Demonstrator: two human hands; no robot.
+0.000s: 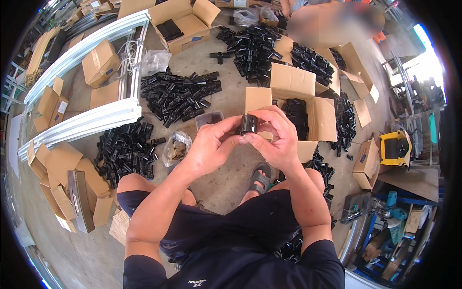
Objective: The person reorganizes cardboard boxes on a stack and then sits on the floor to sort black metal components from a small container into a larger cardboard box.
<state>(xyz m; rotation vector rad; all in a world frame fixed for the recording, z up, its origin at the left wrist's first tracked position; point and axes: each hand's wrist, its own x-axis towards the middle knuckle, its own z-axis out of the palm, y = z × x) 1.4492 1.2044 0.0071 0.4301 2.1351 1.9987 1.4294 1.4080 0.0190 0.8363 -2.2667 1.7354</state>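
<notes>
Between both hands, in front of my body, is a short black tube-shaped pipe fitting [249, 124]. My left hand [211, 146] closes on its left side with thumb and fingers. On the other side, my right hand [278, 137] grips it, the thumb at its lower edge and the fingers curled around. Just beyond my right hand stands an open cardboard box [321, 118] holding several black fittings [296, 113]. A small clear plastic tub [204, 120] with small dark pieces sits behind my left hand, partly hidden by it.
Black fittings lie in heaps on the concrete floor, with one pile [180, 94] ahead and another [126, 150] at left. A plastic bag [176, 148] rests near my left knee. White metal rails [91, 120] stretch along the left. Another person [332, 24] sits at the far right.
</notes>
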